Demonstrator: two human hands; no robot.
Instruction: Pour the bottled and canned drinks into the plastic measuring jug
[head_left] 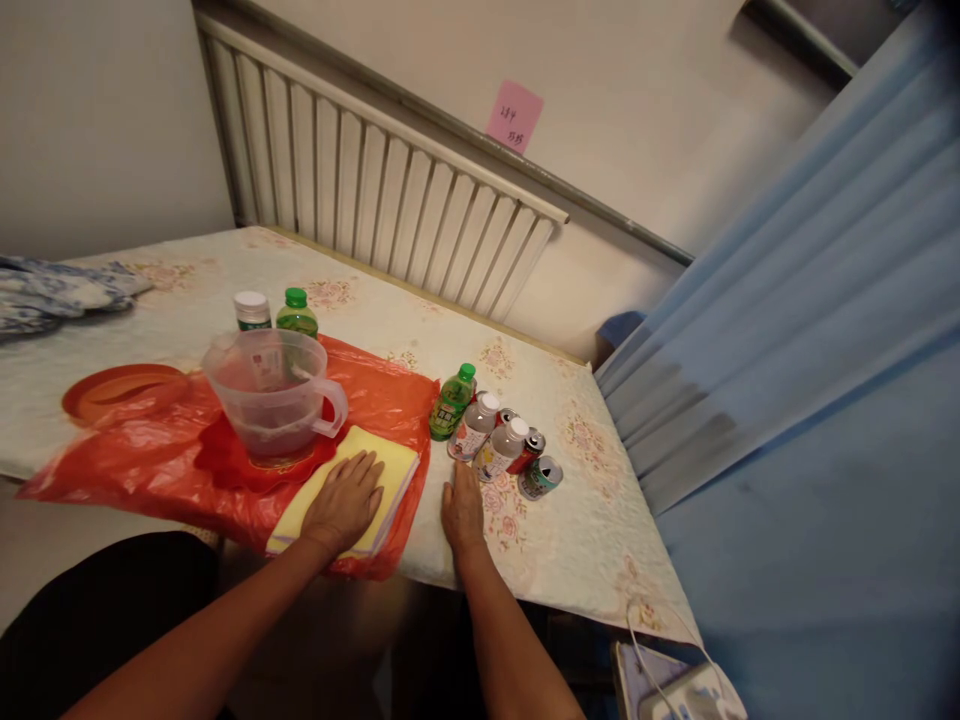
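Left hand: laid palm down, back upward, fingers extended and slightly parted, pointing away from the body and a little to the right. Forearm bare, rising on a long slant from the lower left.

Right hand: lowered to the bench, thumb on its left side, fingers stretched away from the body toward the bottles; contact with them cannot be told. Forearm bare, entering from below and leaning left.

The hands: well apart from each other; the left pressed flat rather than gripping, the right relaxed and unclenched.

Yellow cloth: one, folded, under the left hand, on the near right part of a red plastic bag spread over the bench.

Clear jug: one, upright, handle to the right, in a red dish, just beyond the cloth.

Green bottle: one, green cap, just beside the bag's right edge.

White-capped bottles: two, clear, labelled, nearest the right hand.

Green can: one, at the group's right end.
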